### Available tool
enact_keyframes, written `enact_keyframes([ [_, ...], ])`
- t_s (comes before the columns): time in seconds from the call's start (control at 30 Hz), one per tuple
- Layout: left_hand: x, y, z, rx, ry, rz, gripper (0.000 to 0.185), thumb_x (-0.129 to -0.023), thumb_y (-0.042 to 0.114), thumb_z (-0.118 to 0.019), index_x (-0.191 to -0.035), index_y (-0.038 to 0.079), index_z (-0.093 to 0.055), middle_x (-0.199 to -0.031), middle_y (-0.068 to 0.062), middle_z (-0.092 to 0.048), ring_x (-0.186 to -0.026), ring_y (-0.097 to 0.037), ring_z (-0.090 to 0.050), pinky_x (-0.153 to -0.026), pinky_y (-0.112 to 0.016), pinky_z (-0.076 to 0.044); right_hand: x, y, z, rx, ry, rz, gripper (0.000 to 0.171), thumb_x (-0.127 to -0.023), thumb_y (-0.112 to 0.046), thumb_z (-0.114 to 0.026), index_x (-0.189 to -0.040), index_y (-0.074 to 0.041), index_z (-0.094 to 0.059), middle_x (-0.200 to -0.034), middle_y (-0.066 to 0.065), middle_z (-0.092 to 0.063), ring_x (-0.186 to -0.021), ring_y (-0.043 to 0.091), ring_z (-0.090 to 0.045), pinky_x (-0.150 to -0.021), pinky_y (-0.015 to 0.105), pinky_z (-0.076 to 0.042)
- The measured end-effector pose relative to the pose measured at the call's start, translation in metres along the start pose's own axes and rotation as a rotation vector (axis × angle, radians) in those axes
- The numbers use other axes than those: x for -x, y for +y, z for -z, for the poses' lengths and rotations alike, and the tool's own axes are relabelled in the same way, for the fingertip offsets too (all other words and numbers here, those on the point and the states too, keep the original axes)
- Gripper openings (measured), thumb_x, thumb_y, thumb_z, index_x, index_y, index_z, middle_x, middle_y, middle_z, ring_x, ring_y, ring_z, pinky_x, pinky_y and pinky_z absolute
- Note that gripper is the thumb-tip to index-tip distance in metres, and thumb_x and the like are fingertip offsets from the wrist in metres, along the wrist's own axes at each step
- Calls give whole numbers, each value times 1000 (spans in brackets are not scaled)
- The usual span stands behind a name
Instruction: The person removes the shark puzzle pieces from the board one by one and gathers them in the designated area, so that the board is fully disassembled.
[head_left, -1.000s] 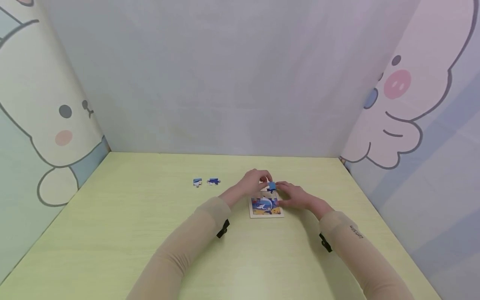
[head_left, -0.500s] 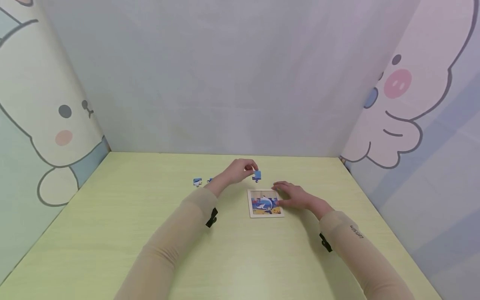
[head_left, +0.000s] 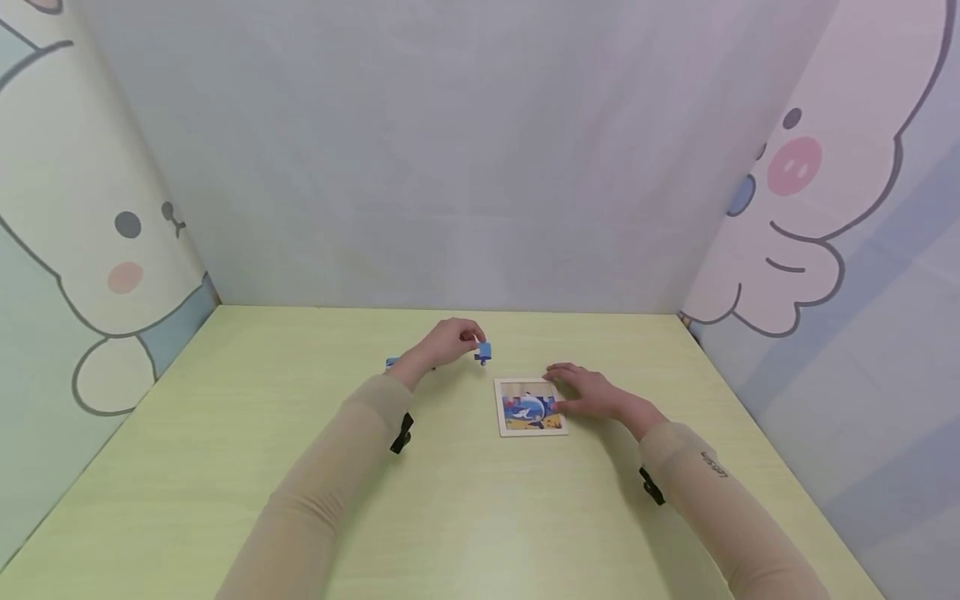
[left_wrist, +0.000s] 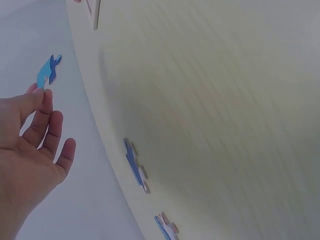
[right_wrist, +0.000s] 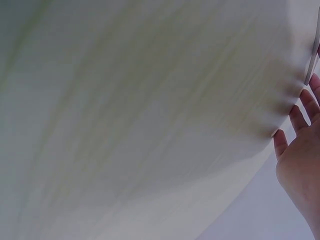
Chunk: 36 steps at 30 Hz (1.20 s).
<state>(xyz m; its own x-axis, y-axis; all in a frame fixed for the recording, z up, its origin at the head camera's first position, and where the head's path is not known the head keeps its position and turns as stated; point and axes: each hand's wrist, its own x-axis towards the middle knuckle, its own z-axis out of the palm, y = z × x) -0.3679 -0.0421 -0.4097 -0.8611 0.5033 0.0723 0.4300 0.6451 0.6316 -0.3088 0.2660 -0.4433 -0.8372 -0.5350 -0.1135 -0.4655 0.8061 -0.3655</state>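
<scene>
Two sleeved forearms extend from the near edge over the green table (head_left: 480,517). The right hand (head_left: 592,392) lies flat at the right edge of the puzzle board (head_left: 529,407), fingers straight and slightly spread, fingertips touching the board's upper right corner. The right wrist view shows the same straightened fingers (right_wrist: 300,117) against the tabletop, with a thin sliver of the board's edge just beyond them. The board rests flat near the table centre; its lower rows carry a blue and orange picture, and its top row appears pale.

Farther out and to the left of the board, the left hand (head_left: 442,343) is raised above the table. It pinches a blue puzzle piece (head_left: 483,352) by its edge at the fingertips; in the left wrist view the piece (left_wrist: 49,71) stands clear above the index fingertip, with the remaining fingers relaxed and slightly apart. The piece is in the air, apart from the board.

Two loose pieces (left_wrist: 136,166) lie on the table beyond the left wrist; from the head camera only the left one (head_left: 391,362) shows. A pale wall (head_left: 420,150) closes the far side.
</scene>
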Motion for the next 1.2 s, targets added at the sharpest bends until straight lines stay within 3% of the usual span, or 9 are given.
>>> enact_keyframes([
  [0.47,10,-28,2,46,-31,121,16,-94,8,-55,-105,10,-66,-100,-8,-63,-84,-18,-54,-69,-27,-45,-1,3,-2,12,16,12,62,-88,-42,-62,-140,-14,-44,-150,12,-34,-138,37,-28,-105,62,-22],
  [0.83,11,-36,-1,-47,-32,111,15,-94,10,-55,-105,9,-66,-93,-6,-60,-84,-19,-49,-82,-34,-40,1,0,-1,9,6,0,62,-89,-43,-61,-140,-14,-43,-150,12,-33,-139,36,-26,-106,63,-20],
  [1.03,10,-35,-2,-92,8,107,19,-93,12,-57,-110,11,-65,-103,-5,-64,-96,-22,-55,-95,-46,-35,0,2,-1,19,4,3,62,-89,-44,-61,-140,-14,-42,-150,11,-33,-139,36,-26,-105,63,-21],
  [1.2,8,-29,-3,-120,23,70,23,-92,16,-61,-114,11,-65,-106,-5,-65,-106,-26,-54,-98,-52,-32,-1,3,-1,17,6,8,61,-89,-42,-62,-140,-14,-43,-150,12,-33,-138,37,-27,-104,64,-21],
])
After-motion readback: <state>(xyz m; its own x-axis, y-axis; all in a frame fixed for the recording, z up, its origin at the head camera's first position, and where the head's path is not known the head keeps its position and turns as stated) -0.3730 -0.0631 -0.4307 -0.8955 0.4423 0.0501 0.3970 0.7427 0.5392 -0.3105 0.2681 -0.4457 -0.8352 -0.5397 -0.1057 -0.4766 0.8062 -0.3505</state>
